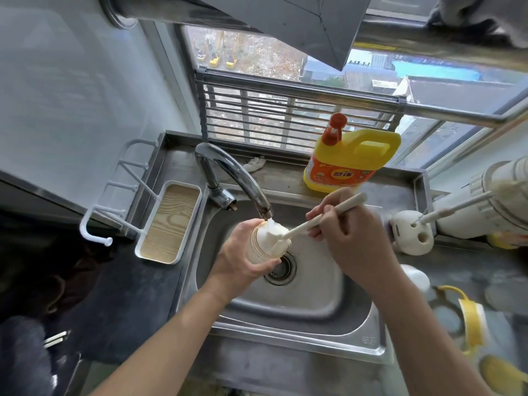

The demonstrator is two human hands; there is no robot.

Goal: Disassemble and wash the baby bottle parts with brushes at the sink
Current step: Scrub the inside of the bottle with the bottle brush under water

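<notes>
Left hand (243, 257) wrapped round bottle (264, 244) under faucet (228, 178), right hand (343, 235) gripping brush (314, 220), head at bottle mouth, over sink (285, 304)

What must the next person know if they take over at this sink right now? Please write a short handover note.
Left hand grips the bottle body, tilted over the sink, with its mouth just under the faucet spout.
Right hand holds the brush by its handle; the white head is at the bottle's mouth.
Done: the bottle is apart; a yellow handled ring lies on the counter at right, blurred.
Left: finish scrubbing, rinse, wash the other parts. A thinner brush stands in the holder.
</notes>
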